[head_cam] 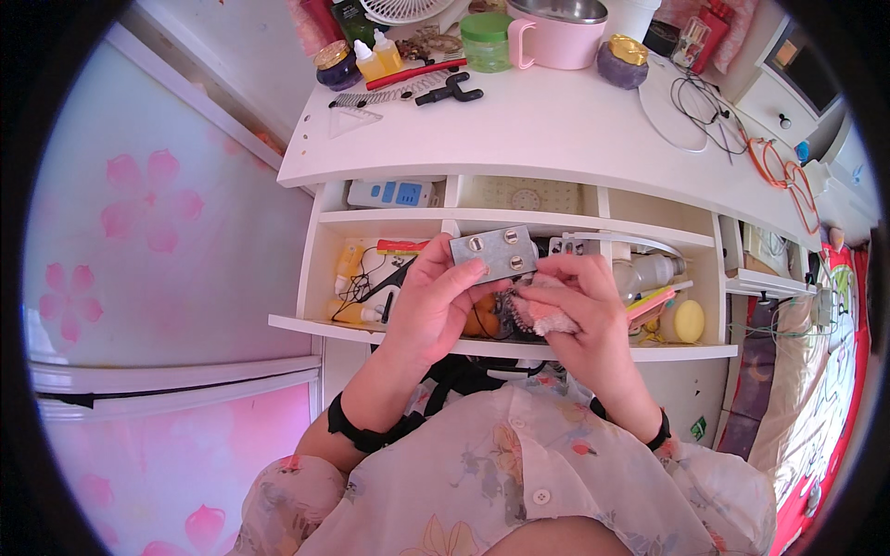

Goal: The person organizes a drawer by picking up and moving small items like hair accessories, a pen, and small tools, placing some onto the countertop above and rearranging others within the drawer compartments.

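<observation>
My left hand [434, 295] grips a flat grey metal-looking box [495, 254] by its left end, thumb across the front. Round recessed fittings sit near the box's corners; my thumb partly covers one of them. In my right hand [591, 306] is a bunched pink and white fluffy cloth [546, 306], close by the box's lower right corner. Whether the cloth touches the box I cannot tell. Both hands are above an open white drawer [500, 347] with dividers, and they hide part of what lies in it.
Inside the drawer are a power strip [393, 193], yellow bottles [349, 267], a clear bottle [643, 274] and a yellow oval object [689, 321]. On the white desktop [487, 139] stand a pink pot [560, 35], a green-lidded jar [485, 45] and an orange cable [782, 170].
</observation>
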`<state>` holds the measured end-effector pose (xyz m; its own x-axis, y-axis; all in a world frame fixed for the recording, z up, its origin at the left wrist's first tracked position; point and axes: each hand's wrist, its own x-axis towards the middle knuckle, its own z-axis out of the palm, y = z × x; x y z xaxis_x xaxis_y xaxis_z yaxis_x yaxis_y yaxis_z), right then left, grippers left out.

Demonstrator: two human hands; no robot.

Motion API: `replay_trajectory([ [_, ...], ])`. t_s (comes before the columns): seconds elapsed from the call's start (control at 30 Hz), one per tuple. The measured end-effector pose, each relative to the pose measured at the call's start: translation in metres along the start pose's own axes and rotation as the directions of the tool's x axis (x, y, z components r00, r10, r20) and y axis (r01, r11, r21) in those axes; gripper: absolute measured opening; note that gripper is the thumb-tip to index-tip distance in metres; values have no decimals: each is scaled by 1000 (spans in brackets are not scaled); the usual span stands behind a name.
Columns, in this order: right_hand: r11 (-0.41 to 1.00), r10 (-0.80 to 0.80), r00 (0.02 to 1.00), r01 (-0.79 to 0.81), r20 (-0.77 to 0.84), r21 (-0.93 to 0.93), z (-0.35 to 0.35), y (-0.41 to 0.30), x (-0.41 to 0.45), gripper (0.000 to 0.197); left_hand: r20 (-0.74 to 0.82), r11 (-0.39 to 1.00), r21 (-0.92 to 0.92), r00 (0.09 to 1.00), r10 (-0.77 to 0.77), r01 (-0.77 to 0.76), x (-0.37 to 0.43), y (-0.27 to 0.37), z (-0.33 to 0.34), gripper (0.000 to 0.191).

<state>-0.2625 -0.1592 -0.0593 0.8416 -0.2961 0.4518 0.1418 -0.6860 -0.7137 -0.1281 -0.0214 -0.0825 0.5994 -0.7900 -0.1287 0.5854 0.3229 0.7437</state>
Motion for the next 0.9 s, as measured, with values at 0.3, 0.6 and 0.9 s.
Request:
replay_trajectory([
  [0.3, 987, -121, 980, 103, -157, -122, 8, -2, -4, 41, 41, 988, -42, 988, -149, 150, 1, -1, 4, 30],
  [0.6, 961, -94, 983, 48, -158, -272, 11, -5, 1, 36, 79, 996, -1, 993, -86, 87, -1, -1, 3, 17],
  [0.9, 957, -150, 979, 109, -138, -269, 7, -2, -2, 31, 90, 993, 60, 990, -110, 105, -3, 0, 5, 9],
])
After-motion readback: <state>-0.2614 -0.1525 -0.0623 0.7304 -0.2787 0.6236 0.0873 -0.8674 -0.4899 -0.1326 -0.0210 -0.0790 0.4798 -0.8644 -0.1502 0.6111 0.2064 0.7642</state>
